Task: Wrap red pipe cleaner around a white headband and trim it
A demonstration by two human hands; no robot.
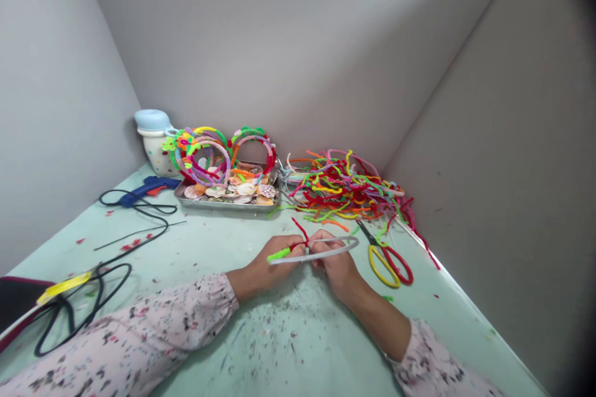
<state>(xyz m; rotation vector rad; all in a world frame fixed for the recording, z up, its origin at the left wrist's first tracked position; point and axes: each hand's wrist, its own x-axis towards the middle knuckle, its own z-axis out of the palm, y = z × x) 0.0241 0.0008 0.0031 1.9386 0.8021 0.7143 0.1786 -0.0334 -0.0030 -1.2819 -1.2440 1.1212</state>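
A grey headband point(333, 250) is held between my two hands over the middle of the table. Bright green pipe cleaner point(279, 255) covers its left end. Beside the green, a red pipe cleaner point(299, 227) sticks up from the band. My left hand point(278, 255) is closed round the band near the green wrap. The fingers of my right hand point(331, 260) pinch at the red pipe cleaner and the band, close to the left fingertips. The fingertips partly hide where the red piece meets the band.
Wrapped headbands point(207, 158) stand on a metal tray point(223, 205) of shells. Right of it lies a heap of pipe cleaners point(349, 189). Scissors point(384, 260) lie near my right hand. At left are a blue glue gun point(144, 190), a black cable point(158, 226) and a lidded cup point(158, 149).
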